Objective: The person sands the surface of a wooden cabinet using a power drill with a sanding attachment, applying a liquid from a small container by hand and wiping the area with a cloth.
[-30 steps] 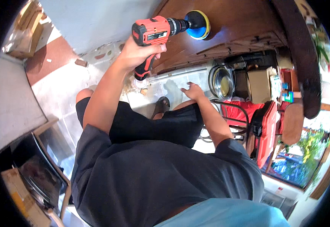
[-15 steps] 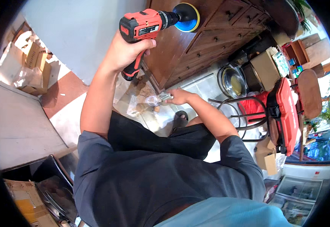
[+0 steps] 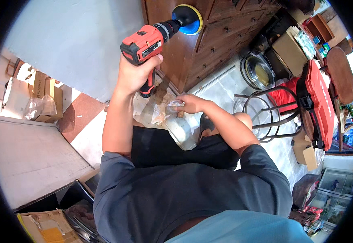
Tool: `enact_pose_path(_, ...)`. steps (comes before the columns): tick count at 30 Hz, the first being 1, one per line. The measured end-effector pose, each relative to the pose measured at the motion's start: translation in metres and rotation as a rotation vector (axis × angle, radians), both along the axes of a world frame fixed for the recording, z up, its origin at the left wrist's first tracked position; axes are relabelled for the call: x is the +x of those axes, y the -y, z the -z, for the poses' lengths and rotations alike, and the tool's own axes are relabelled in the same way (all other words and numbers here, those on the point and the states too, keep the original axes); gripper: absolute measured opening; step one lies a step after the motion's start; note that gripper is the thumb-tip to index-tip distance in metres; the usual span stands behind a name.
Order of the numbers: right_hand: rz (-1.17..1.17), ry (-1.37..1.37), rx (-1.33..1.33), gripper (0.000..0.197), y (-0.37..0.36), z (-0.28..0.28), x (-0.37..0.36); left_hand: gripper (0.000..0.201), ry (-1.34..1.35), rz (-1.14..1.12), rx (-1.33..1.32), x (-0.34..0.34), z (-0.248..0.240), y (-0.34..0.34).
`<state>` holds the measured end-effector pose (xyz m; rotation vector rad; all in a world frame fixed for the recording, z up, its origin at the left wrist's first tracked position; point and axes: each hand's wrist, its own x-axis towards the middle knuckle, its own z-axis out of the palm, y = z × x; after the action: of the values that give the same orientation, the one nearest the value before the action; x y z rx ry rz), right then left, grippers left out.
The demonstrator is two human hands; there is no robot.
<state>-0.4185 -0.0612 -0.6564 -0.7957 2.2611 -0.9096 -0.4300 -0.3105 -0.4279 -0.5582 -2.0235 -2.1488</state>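
Observation:
My left hand point(image 3: 134, 75) is wrapped round the grip of a red and black cordless drill point(image 3: 144, 42). Fitted in the drill's chuck is a round polishing pad point(image 3: 190, 20), black-backed with a yellow rim and blue underneath. The pad is at the side of a dark brown wooden cabinet point(image 3: 172, 60); whether it touches the wood I cannot tell. Low down by the cabinet's foot, my right hand point(image 3: 192, 104) has its fingers closed on a small pale thing I cannot make out. A small round clear tub point(image 3: 172, 106) shows at its fingertips, partly covered by them.
Stained paper point(image 3: 160, 113) lies on the tiled floor by the cabinet. To the right stand a metal-framed chair point(image 3: 265, 109) with a red tool case point(image 3: 320, 105) on it, and coiled tubing point(image 3: 257, 73). Cardboard boxes point(image 3: 44, 97) are at the left, beside a pale wall point(image 3: 75, 44).
The view has shifted, so the surroundings sit differently. My right hand has moved closer to the round tub and now overlaps it. My left hand still holds the drill by the cabinet.

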Motion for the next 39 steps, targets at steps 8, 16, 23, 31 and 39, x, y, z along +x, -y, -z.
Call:
enact_pose_path(8, -0.003, -0.092, 0.207, 0.053, 0.0, -0.024, -0.001, 0.018, 0.155, 0.024, 0.052, -0.001, 0.057, 0.004)
enact_pose_path(16, 0.083, -0.029, 0.184, 0.063, 0.014, -0.039, 0.007, 0.017, 0.313, 0.025, 0.153, 0.018, 0.119, 0.001)
enact_pose_path(23, -0.118, 0.027, 0.448, 0.065, 0.024, -0.022, 0.027, 0.021, 0.357, 0.003, 0.209, 0.026, 0.173, 0.007)
enact_pose_path(31, -0.151, 0.094, 0.49, 0.069, 0.029, -0.011, 0.044, 0.021, 0.342, 0.066, 0.333, 0.016, 0.142, 0.002)
enact_pose_path(39, -0.127, 0.078, 0.488, 0.068, 0.031, -0.008, 0.044, 0.025, 0.371, 0.07, 0.255, 0.002, 0.146, 0.001)
